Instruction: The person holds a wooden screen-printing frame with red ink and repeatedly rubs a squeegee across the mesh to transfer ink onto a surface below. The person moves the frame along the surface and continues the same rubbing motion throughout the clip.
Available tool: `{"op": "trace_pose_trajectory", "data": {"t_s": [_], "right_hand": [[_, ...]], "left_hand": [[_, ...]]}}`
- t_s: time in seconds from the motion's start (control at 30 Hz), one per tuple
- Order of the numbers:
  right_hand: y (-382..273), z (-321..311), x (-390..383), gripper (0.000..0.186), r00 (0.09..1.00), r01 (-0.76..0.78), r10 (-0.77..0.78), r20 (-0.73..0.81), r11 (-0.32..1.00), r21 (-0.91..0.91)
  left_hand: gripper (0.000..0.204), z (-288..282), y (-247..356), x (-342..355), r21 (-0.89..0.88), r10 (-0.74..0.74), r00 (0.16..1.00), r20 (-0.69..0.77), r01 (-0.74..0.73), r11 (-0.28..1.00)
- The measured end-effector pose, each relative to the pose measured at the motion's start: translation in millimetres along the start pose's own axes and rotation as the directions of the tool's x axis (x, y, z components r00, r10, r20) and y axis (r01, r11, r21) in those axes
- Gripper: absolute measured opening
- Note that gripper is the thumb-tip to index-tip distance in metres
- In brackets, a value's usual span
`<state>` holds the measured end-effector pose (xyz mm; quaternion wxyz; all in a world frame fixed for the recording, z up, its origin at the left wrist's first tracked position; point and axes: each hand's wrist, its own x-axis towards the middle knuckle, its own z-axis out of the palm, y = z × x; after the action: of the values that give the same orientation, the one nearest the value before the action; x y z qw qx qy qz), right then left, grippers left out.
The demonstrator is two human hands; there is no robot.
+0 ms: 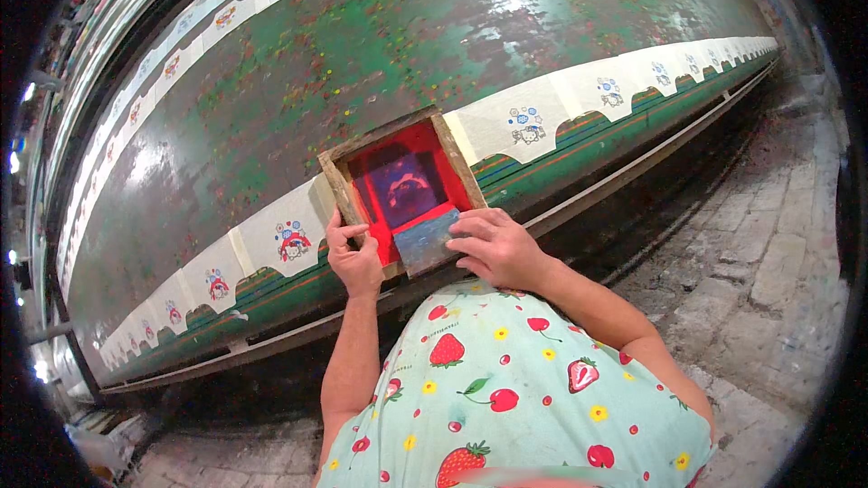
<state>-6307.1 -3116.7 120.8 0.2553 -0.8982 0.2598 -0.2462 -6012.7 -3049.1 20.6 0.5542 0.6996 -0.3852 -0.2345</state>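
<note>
A wooden printing screen frame [463,161] rests on the near edge of the long table, over a strip of white cut cloth [562,101]. Red ink [381,242] lines its inside, and a dark purple mesh with a paler figure shows at the bottom. My left hand [355,258] grips the frame's near left corner, fingers closed round the wood. In my right hand [502,248] is a flat blue-grey squeegee [425,242], slanted in the near end of the frame. Its lower edge meets the red ink.
Cloth left of the frame carries prints with red [293,241]; to the right the prints are blue and black [526,126]. The table [380,63] is green and dark, spotted with paint. Another printed strip [226,18] runs along its far side. A paved floor [750,226] lies at right.
</note>
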Motion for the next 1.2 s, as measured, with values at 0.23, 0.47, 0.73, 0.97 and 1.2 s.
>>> {"op": "trace_pose_trajectory", "data": {"t_s": [0.23, 0.47, 0.73, 0.97, 1.2], "right_hand": [[3, 22, 35, 0.036, 0.973, 0.129, -0.085, 0.215, 0.971, -0.203], [-1, 14, 55, 0.036, 0.936, 0.130, -0.024, 0.351, 0.951, -0.282], [31, -10, 117, 0.036, 0.867, 0.104, 0.031, 0.497, 0.965, -0.240], [71, 4, 177, 0.037, 0.927, 0.051, 0.069, 0.368, 0.950, -0.307], [76, 22, 175, 0.034, 0.975, 0.031, 0.039, 0.218, 0.950, -0.310]], "left_hand": [[0.022, 5, -1, 9, 0.027, 0.048, 0.999, 0.017, -0.048, 0.998], [0.022, 6, -1, 10, 0.120, 0.104, 0.995, 0.003, -0.104, 0.987], [0.024, 9, 0, 7, 0.044, 0.037, 0.999, -0.008, -0.037, 0.998], [0.025, 9, 2, 7, 0.021, 0.034, 0.999, -0.010, -0.034, 0.999], [0.023, 6, 0, 7, 0.128, 0.078, 0.997, 0.020, -0.080, 0.988]]}}
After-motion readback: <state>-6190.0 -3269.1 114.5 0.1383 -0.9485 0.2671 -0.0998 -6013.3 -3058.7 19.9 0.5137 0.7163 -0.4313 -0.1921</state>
